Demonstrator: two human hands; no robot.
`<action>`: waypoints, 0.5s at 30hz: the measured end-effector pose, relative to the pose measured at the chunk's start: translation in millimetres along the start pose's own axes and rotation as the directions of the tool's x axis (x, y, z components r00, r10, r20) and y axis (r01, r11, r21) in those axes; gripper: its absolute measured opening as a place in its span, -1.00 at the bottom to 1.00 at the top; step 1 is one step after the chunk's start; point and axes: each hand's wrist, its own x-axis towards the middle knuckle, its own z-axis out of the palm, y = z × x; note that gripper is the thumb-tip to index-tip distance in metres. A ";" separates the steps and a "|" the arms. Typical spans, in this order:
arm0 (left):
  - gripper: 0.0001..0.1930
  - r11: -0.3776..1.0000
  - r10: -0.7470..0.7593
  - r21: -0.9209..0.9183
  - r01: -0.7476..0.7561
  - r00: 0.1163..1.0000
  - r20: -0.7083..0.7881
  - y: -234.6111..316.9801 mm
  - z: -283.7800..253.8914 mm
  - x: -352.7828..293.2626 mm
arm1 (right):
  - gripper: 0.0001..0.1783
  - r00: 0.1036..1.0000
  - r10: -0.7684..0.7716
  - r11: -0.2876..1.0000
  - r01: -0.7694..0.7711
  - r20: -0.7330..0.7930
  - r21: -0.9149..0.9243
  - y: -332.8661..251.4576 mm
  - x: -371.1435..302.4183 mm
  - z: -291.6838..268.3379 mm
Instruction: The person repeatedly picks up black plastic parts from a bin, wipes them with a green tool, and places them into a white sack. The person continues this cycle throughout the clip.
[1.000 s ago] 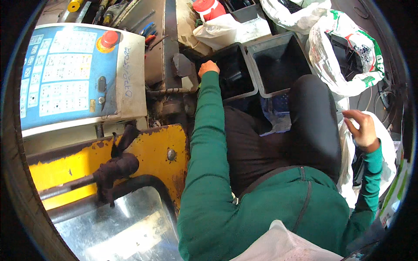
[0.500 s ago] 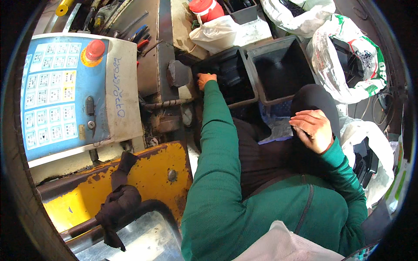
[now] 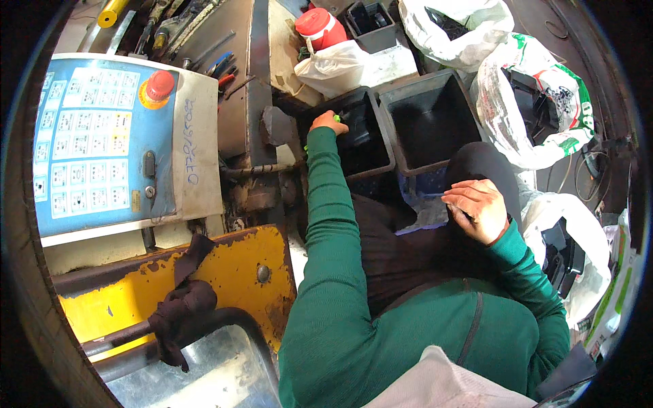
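Observation:
My left hand (image 3: 328,124) reaches over the left edge of the left black bin (image 3: 385,126). Its fingers are curled, and a small bright green bit shows at them, but what it belongs to is hidden. Dark glossy black pieces (image 3: 355,115) lie inside that bin, close to the fingertips. Above my right knee (image 3: 479,160), my right hand (image 3: 479,211) is raised with its fingers bent together toward the thumb. Whatever it may hold is too small to make out.
A second black bin (image 3: 430,112) stands alongside. White plastic bags (image 3: 496,115) with black parts line the right side. To the left are a control panel (image 3: 95,149) with a red button (image 3: 160,86) and a yellow machine panel (image 3: 252,265). A red-lidded jug (image 3: 321,28) stands at the back.
My left hand has shifted from the bin's left edge a little inward over it, and the green bit shows more. My right hand keeps its pose. The whole view has shifted slightly.

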 end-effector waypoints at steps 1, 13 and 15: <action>-0.39 0.997 0.058 0.039 -0.060 0.997 0.050 3.0 -3.8 0.9 | -0.77 1.000 0.002 1.000 -0.002 -0.005 0.001 0.2 0.3 0.2; -0.31 0.984 0.165 0.027 -0.173 0.966 0.199 31.4 45.2 54.3 | -0.79 1.000 0.020 1.000 -0.020 -0.003 -0.002 -0.2 0.3 -3.4; -0.32 0.987 0.155 0.013 -0.160 0.975 0.159 35.8 47.0 56.8 | -0.79 1.000 0.018 1.000 -0.018 -0.005 -0.002 1.2 -0.2 -2.0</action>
